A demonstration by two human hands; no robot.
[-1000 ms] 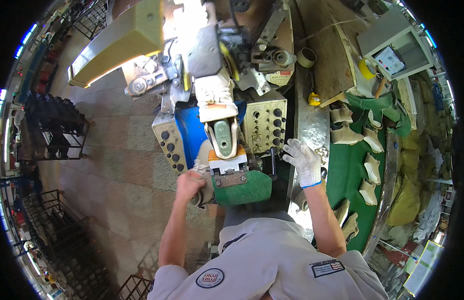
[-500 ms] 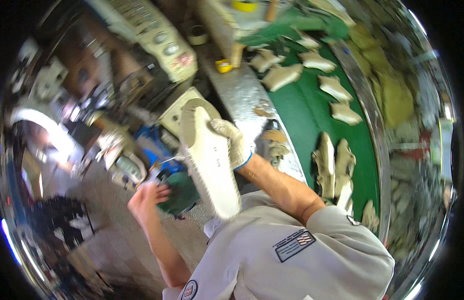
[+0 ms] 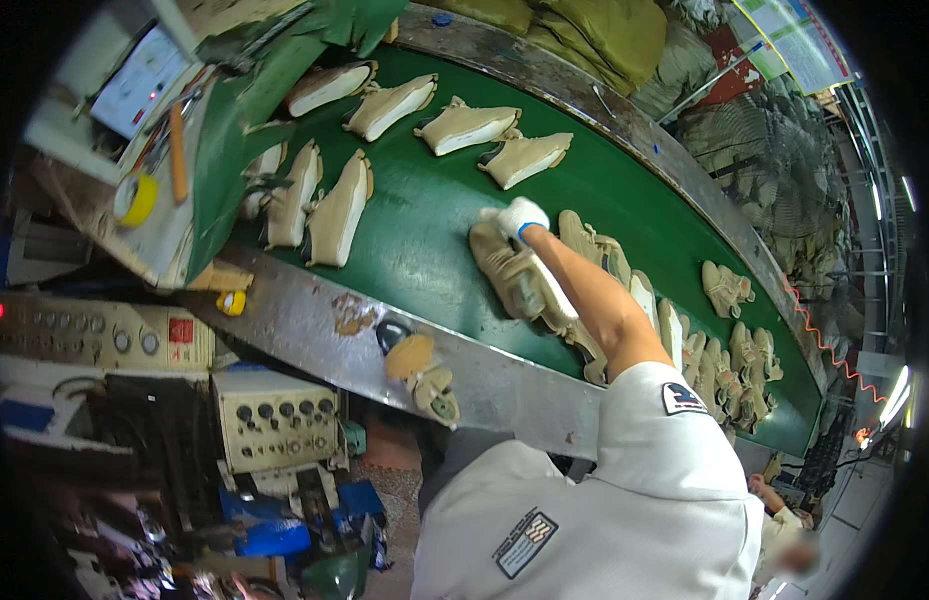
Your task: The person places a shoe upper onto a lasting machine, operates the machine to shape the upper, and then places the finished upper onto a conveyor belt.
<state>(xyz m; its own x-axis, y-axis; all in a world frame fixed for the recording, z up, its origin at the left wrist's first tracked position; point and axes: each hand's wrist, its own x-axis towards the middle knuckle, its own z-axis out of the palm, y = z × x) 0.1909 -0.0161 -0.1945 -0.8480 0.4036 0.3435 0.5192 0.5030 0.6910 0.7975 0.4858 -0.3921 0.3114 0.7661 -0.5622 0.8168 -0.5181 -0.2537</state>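
My right hand [image 3: 519,217], in a pale glove with a blue cuff, is closed at the toe end of a tan shoe [image 3: 504,272]. The shoe rests on or just over a green conveyor belt [image 3: 414,240], its pale sole edge toward my forearm. Right beside it lies another tan shoe [image 3: 584,245], part of a row running toward the lower right. Across the belt's left part several tan shoes [image 3: 339,215] lie on their sides, white soles showing. My left hand is out of the picture.
A metal ledge [image 3: 504,375] edges the belt, carrying a small tan shoe-like piece [image 3: 434,392]. Yellow tape [image 3: 136,200] and a wooden-handled tool [image 3: 177,150] lie on a bench at left. Below stands a control box [image 3: 279,420] with knobs. Another person [image 3: 784,535] is at lower right.
My view has swung toward the belt. The shoe my right hand held sole-up before my body now appears down at the belt. My left hand has left the picture.
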